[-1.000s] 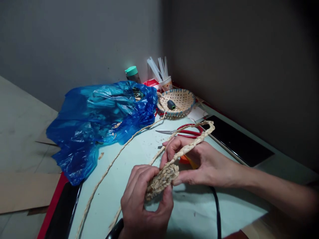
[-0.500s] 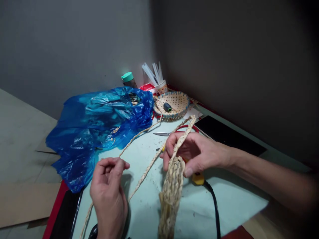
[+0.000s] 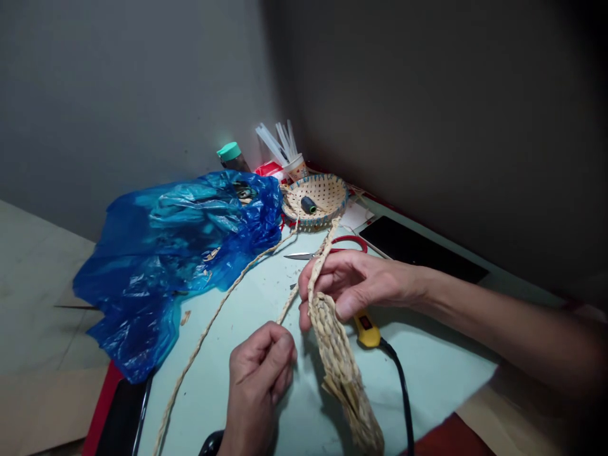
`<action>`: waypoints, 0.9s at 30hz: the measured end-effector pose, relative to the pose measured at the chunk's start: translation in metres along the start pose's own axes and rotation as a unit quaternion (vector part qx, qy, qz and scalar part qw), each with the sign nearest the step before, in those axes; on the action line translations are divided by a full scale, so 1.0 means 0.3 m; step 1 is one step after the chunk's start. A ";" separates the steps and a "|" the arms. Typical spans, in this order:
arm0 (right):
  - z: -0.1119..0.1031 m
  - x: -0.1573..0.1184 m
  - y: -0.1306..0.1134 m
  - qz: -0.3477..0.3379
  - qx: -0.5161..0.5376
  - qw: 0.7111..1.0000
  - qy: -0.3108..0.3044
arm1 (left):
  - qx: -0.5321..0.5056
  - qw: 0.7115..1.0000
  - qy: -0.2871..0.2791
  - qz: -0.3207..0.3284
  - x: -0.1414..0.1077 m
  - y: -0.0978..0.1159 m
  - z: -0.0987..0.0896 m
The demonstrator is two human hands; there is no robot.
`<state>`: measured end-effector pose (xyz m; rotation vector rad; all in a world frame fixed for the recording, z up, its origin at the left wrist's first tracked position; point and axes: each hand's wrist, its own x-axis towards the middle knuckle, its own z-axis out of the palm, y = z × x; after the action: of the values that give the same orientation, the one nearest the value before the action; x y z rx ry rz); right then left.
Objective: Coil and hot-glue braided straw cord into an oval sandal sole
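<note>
A flat piece of coiled straw braid (image 3: 338, 342) hangs from my right hand (image 3: 351, 285), pinched near its top between thumb and fingers. From that top a loose length of braid (image 3: 323, 253) rises and bends over. My left hand (image 3: 261, 373) is closed in a fist with a braided straw cord (image 3: 287, 305) running out of its top toward my right hand. Another stretch of the cord (image 3: 204, 339) lies across the pale green table sheet (image 3: 190, 405) on the left. Red-handled scissors (image 3: 351, 240) lie just beyond my right hand.
A blue plastic bag (image 3: 190, 221) covers the back left. Behind stand a woven basket (image 3: 332, 193) with a dark thread spool (image 3: 308, 204), a paper cup (image 3: 296, 168) of clear sticks and a bottle (image 3: 231, 155). A black phone (image 3: 418, 250) and a yellow corded tool (image 3: 369, 334) lie right.
My left hand has moved right, closer to the coiled braid, and now grips the cord. The coiled piece has swung so its lower end points right. The camera view has shifted slightly.
</note>
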<state>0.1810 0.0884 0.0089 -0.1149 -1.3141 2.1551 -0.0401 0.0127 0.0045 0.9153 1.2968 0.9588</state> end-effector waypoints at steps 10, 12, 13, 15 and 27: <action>0.017 0.030 0.034 0.009 -0.011 0.999 0.038 | -0.080 0.995 -0.006 0.057 0.023 0.007 0.010; 0.018 0.033 0.037 0.010 -0.025 0.999 0.042 | -0.115 0.991 -0.044 0.046 0.022 0.024 0.024; 0.019 0.034 0.037 0.010 -0.033 0.999 0.043 | -0.126 0.990 -0.059 0.039 0.020 0.028 0.028; 0.020 0.035 0.035 0.011 -0.053 0.998 0.043 | -0.138 0.987 -0.078 0.031 0.013 0.030 0.027; 0.055 0.037 0.021 0.021 -0.205 0.975 0.086 | -0.103 0.991 -0.081 0.026 0.007 0.024 0.011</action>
<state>0.1631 0.0793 0.0145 -0.4883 -1.6447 1.8294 -0.0371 0.0173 0.0107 0.8503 1.0207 1.0179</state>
